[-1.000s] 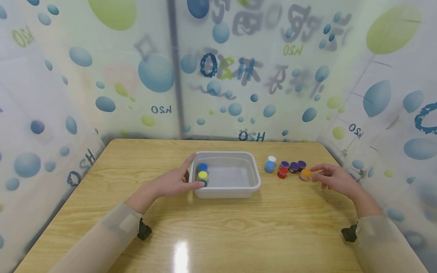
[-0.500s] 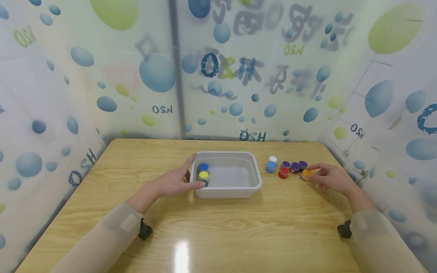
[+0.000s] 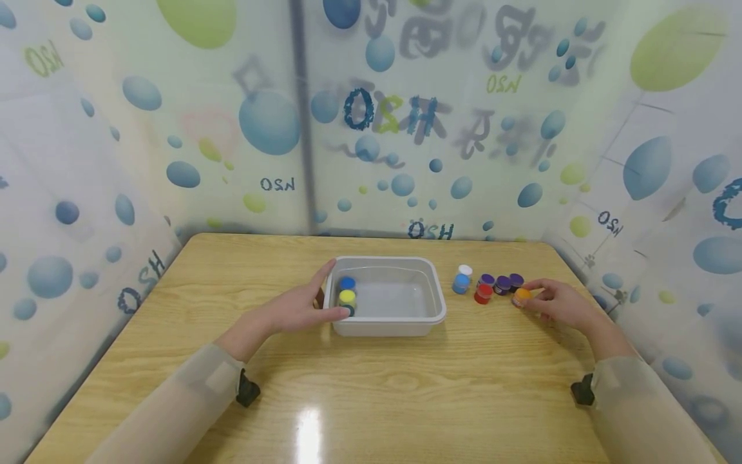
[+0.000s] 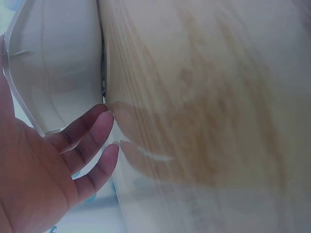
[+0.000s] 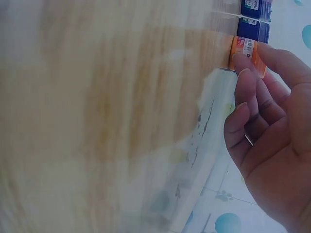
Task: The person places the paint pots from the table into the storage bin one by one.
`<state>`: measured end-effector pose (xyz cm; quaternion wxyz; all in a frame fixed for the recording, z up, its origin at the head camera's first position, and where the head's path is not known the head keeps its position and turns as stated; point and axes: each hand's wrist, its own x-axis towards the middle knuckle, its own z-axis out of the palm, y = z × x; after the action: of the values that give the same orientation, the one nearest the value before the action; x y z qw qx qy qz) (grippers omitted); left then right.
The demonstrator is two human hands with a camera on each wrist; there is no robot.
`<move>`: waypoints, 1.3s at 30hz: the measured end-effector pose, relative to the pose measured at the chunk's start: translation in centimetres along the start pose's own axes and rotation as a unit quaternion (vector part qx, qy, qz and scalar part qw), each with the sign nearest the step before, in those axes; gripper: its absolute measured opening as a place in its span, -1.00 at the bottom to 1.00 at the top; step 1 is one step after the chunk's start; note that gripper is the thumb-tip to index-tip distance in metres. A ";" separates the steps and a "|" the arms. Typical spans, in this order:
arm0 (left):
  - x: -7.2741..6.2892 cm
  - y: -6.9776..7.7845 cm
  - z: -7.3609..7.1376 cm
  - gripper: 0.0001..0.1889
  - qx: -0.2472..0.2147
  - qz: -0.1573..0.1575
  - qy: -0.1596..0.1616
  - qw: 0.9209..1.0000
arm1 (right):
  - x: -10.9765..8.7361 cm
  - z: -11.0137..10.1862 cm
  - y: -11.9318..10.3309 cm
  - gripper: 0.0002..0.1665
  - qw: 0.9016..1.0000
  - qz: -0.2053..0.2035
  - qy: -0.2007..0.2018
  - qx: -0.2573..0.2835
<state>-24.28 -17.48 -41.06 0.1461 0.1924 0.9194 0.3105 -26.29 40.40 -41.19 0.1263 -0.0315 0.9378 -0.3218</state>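
My left hand [image 3: 292, 310] grips the left end of a pale grey plastic bin [image 3: 382, 328], its thumb over the front rim. In the left wrist view, several fingers hang beside the bin's outer wall [image 4: 73, 73]. Inside at the left stand a blue-lidded jar [image 3: 347, 284], a yellow-lidded jar [image 3: 347, 297] and a dark teal one [image 3: 350, 310], partly under the thumb. Out to the right, my right hand [image 3: 559, 309] pinches a small orange paint jar [image 3: 522, 295] between thumb and fingers. In the right wrist view the labelled orange jar [image 5: 245, 47] stands on the table beside dark blue-purple jars [image 5: 250, 28].
Left of the orange jar stand several purple-lidded jars [image 3: 502, 285], a red jar [image 3: 484, 294], a light blue jar [image 3: 461, 283] and a white-lidded jar [image 3: 465, 270]. The wooden table [image 3: 400, 393] is enclosed by a printed curtain [image 3: 371, 187].
My right hand has moved slightly left and its thumb and fingers have closed on the orange jar. The left hand stays on the bin. The head view has shifted slightly.
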 end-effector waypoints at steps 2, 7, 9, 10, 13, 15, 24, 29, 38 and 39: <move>-0.1 0.1 0.0 0.27 0.000 -0.001 -0.001 1.000 | -0.1 0.0 0.0 -0.20 1.000 0.004 0.000 0.001; -0.1 0.1 0.0 0.26 0.000 0.000 -0.001 1.000 | -0.3 0.1 0.0 -0.25 1.000 -0.002 0.004 -0.004; 0.0 0.0 0.0 0.26 0.000 0.000 -0.001 1.000 | -0.5 0.2 0.0 -0.28 1.000 -0.005 0.006 -0.001; -0.1 0.0 0.0 0.26 -0.001 0.000 -0.001 1.000 | -0.6 0.2 0.1 -0.29 1.000 -0.006 0.006 0.003; 0.0 -0.1 0.0 0.26 -0.004 0.000 -0.003 1.000 | -0.7 0.4 0.0 -0.26 1.000 -0.008 0.003 0.008; 0.0 -0.1 0.0 0.26 -0.005 0.000 -0.003 1.000 | -0.9 0.4 -0.2 -0.24 1.000 -0.010 0.002 0.006; 0.1 -0.2 0.0 0.27 -0.001 0.001 0.000 1.000 | -1.9 0.9 -3.3 -0.32 0.998 -0.055 0.017 -0.018; 0.1 -0.3 0.0 0.28 -0.005 0.004 0.000 1.000 | -2.4 1.5 -5.6 -0.46 0.995 -0.095 0.027 -0.010; 0.2 -0.3 0.1 0.27 -0.005 0.003 -0.001 1.000 | -2.7 2.7 -10.1 -0.57 0.987 -0.157 0.023 0.023; 0.2 -0.3 0.1 0.27 -0.006 0.003 -0.002 1.000 | -2.6 2.9 -10.5 -0.58 0.986 -0.163 0.023 0.028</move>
<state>-24.52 -17.61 -41.35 0.1476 0.1950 0.9168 0.3157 -23.23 30.70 -36.44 0.0513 -0.1725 0.9134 -0.3652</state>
